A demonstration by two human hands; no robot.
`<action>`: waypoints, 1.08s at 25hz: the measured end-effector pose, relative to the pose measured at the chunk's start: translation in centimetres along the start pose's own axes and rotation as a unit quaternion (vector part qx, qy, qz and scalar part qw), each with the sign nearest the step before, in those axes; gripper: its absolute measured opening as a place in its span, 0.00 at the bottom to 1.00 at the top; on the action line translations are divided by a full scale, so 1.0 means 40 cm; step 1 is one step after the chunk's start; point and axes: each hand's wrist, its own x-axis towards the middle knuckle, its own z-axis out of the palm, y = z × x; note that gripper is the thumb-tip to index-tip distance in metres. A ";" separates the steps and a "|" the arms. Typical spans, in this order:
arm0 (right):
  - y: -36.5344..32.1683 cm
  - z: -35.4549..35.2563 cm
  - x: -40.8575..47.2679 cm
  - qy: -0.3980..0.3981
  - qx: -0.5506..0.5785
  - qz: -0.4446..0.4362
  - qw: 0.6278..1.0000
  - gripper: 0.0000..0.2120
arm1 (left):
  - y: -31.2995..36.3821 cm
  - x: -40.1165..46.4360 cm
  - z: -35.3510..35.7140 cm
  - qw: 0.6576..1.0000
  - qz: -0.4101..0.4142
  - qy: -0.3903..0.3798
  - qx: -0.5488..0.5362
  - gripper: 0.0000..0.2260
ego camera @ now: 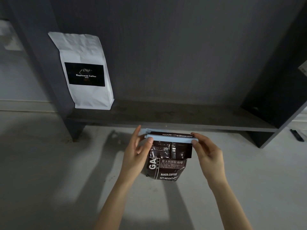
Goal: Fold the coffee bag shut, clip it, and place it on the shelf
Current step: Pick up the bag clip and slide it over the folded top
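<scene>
A dark brown coffee bag [167, 165] with white print stands upright on the pale floor, just in front of the low dark shelf [174, 118]. Its top is folded over, and a long pale blue clip [171, 138] lies across the fold. My left hand [137, 155] pinches the clip's left end with thumb and fingers. My right hand [207, 151] presses the clip's right end with its thumb. Whether the clip is fully snapped shut is not clear; its back bar shows slightly apart at the left.
A white coffee bag [86, 70] with a black label stands at the shelf's left end against the dark back panel. The rest of the shelf board is bare. A small black object [297, 135] lies on the floor at far right.
</scene>
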 end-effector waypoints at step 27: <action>-0.150 0.127 0.053 -0.261 -0.399 -0.111 0.872 0.14 | 0.001 0.004 -0.010 1.000 0.010 0.020 -0.002 0.09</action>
